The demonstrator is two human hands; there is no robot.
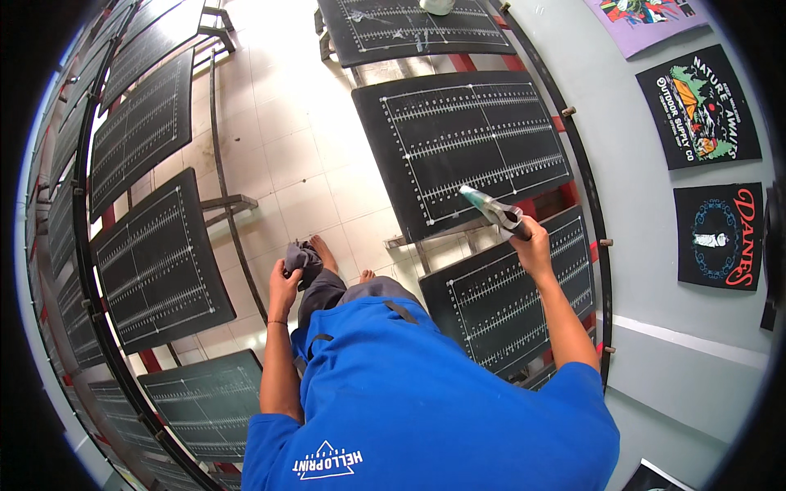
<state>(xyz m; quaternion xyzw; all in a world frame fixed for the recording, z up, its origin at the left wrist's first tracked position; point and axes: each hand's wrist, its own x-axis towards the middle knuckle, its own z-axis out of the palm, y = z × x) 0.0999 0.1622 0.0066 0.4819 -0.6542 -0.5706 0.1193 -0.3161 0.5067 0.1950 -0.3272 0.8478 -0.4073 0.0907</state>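
My left hand [282, 286] is closed on a bunched dark grey cloth [303, 260], held low in front of me above the tiled floor. Out to the right, my right hand [534, 245] grips a hand tool [495, 209] by its dark end. The tool's far end is pale green and whitish, with a shiny middle; its exact kind cannot be made out. It hangs over the gap and edges between a black board [467, 147] with white ruled lines and a nearer similar board [516, 286]. Whether it touches either board is unclear.
More ruled black boards [160, 262] stand in a row on the left, on metal frames. A whitish container [437, 6] sits on the far board. Dark rails [577, 147] run alongside the boards. Printed fabric samples [700, 106] hang on the right wall. Floor tiles [286, 164] lie between.
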